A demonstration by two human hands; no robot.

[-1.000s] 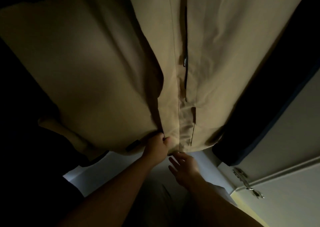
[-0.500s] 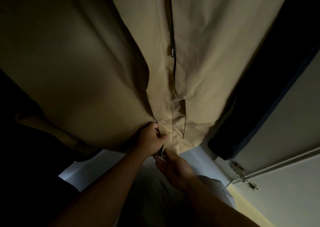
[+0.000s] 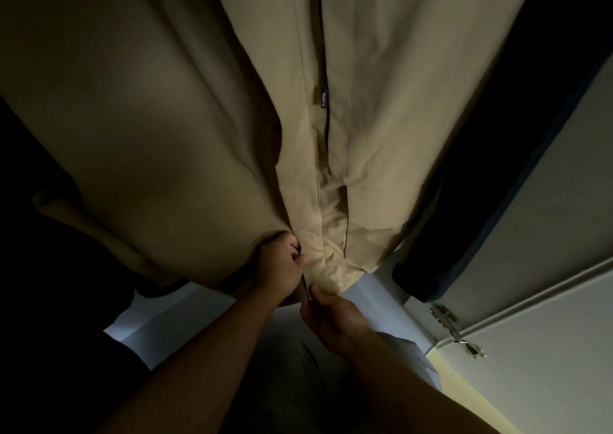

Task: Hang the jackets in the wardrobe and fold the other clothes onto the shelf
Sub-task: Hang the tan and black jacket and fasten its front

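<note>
A tan jacket (image 3: 205, 108) hangs in front of me and fills most of the view, with a dark zipper and a small black tag down its front. My left hand (image 3: 280, 264) is closed on the bottom hem of the left front panel. My right hand (image 3: 331, 314) pinches the lower front edge just beneath it, near the zipper's bottom end. Both hands touch the fabric close together. The hanger and the rail are out of view.
A dark navy garment (image 3: 491, 168) hangs to the right of the tan jacket. A pale wardrobe door (image 3: 547, 267) with a metal hinge (image 3: 459, 334) stands at the right. A light wardrobe floor (image 3: 172, 314) shows below the hem. The left side is dark.
My right hand rose from open below the hem to pinching the jacket's lower front edge. My left hand kept its hold. The view shifted closer.
</note>
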